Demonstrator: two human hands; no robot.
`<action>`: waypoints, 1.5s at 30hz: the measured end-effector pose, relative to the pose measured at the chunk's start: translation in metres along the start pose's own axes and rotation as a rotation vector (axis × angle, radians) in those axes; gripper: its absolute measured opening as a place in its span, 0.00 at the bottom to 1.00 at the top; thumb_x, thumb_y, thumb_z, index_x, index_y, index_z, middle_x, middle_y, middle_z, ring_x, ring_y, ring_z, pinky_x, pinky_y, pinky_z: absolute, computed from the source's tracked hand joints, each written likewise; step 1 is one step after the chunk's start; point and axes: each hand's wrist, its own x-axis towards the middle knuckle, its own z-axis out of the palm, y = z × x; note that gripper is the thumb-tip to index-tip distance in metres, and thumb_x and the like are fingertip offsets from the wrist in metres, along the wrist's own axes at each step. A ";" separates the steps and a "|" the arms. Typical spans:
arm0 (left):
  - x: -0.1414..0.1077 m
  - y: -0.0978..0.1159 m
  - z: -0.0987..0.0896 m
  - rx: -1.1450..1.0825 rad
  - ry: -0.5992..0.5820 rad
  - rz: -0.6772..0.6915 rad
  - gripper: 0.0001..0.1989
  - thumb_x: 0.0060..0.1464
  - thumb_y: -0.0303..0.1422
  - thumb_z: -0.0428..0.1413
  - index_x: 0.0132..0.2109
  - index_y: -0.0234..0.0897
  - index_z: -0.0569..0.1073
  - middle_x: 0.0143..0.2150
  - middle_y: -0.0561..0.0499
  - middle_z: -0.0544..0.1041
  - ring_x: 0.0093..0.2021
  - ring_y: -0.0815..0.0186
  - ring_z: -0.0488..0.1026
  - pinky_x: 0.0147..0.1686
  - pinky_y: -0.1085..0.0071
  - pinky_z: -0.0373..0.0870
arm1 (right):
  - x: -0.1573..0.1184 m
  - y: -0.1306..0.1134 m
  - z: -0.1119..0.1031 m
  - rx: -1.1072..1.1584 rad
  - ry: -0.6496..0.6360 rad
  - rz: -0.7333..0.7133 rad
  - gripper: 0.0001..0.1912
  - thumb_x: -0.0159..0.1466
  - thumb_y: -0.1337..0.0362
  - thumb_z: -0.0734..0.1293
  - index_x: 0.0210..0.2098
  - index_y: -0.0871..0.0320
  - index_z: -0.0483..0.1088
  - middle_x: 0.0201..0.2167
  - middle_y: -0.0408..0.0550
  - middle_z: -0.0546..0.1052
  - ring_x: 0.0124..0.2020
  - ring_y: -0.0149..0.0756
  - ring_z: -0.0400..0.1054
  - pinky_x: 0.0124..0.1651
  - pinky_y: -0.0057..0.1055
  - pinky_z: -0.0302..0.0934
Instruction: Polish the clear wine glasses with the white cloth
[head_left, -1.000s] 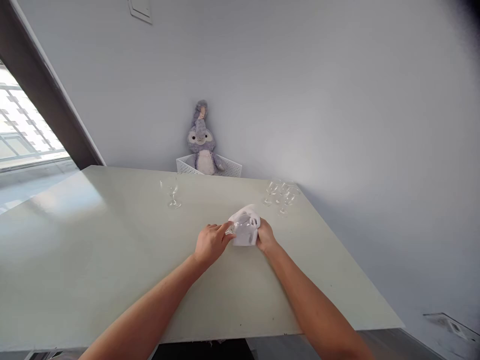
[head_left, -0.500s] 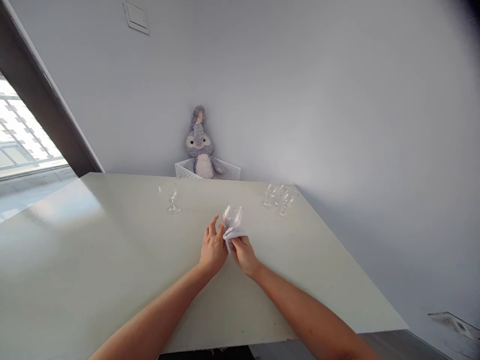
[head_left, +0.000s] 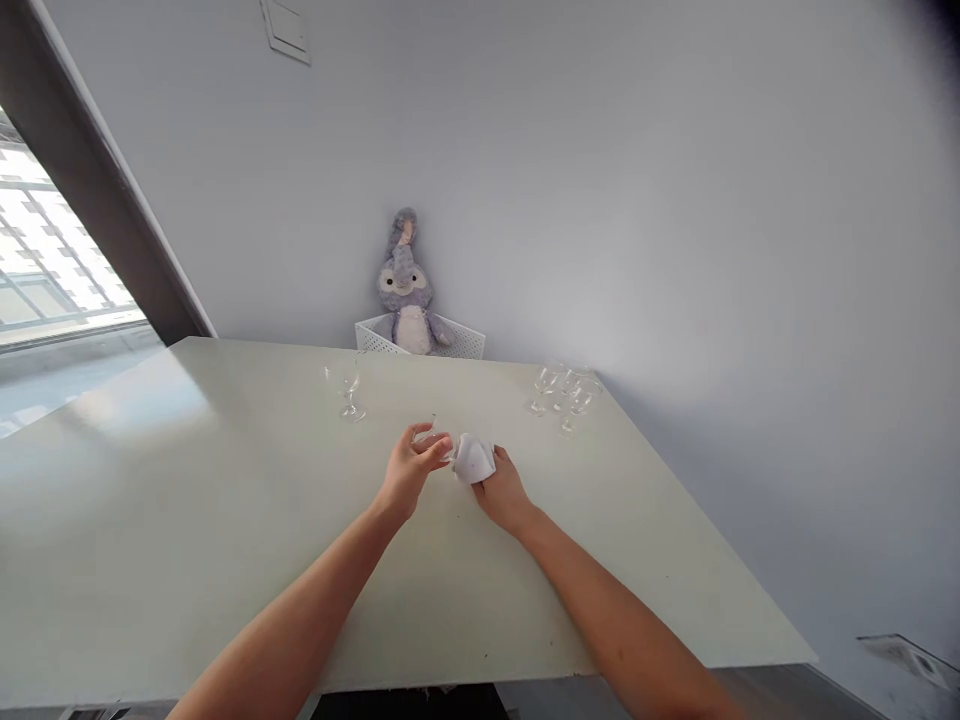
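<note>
Clear stemmed wine glass [head_left: 433, 438] held on its side, near the middle of the pale cream worktop [head_left: 187, 520], its far end pushed into a crumpled white cloth [head_left: 474, 458]. The part inside the cloth is hidden. Left hand [head_left: 409, 472]: grip closed around the exposed end of the glass, fingers curled over it. Right hand [head_left: 506, 495]: grip closed on the cloth from the near side. The two hands sit just apart, with glass and cloth between them.

Toward the far edge, left of centre, a single upright clear wine glass [head_left: 347, 392]. Near the far right corner, a tight cluster of upright clear wine glasses [head_left: 562, 395], count unclear. Beyond the far edge, a white perforated basket [head_left: 420, 341] holds a grey long-eared plush toy [head_left: 403, 285], set against the pale wall.
</note>
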 end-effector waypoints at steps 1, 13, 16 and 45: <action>0.000 0.000 -0.001 -0.004 0.015 0.020 0.26 0.42 0.40 0.60 0.47 0.36 0.63 0.45 0.40 0.73 0.45 0.59 0.71 0.41 0.61 0.70 | 0.001 0.003 -0.002 0.027 0.012 -0.012 0.18 0.55 0.71 0.59 0.45 0.57 0.67 0.43 0.53 0.72 0.47 0.44 0.62 0.47 0.41 0.57; -0.001 0.006 -0.003 0.074 0.021 0.167 0.25 0.44 0.39 0.59 0.49 0.41 0.60 0.48 0.43 0.69 0.44 0.62 0.71 0.43 0.63 0.68 | 0.004 -0.003 -0.012 -0.103 0.049 -0.036 0.22 0.53 0.60 0.66 0.47 0.59 0.65 0.46 0.57 0.69 0.52 0.53 0.55 0.53 0.50 0.47; -0.011 0.013 0.003 0.131 -0.269 0.204 0.28 0.41 0.37 0.61 0.49 0.41 0.61 0.49 0.43 0.68 0.48 0.60 0.68 0.44 0.64 0.67 | 0.005 -0.008 -0.016 0.068 -0.109 0.094 0.15 0.55 0.65 0.63 0.42 0.58 0.68 0.39 0.53 0.72 0.42 0.45 0.64 0.44 0.42 0.57; -0.009 0.015 0.000 0.052 -0.482 0.306 0.30 0.42 0.32 0.61 0.54 0.43 0.61 0.51 0.43 0.67 0.50 0.56 0.65 0.47 0.60 0.64 | 0.001 -0.014 -0.015 -0.305 0.058 -0.017 0.12 0.60 0.58 0.60 0.32 0.58 0.70 0.24 0.45 0.70 0.27 0.32 0.62 0.32 0.28 0.50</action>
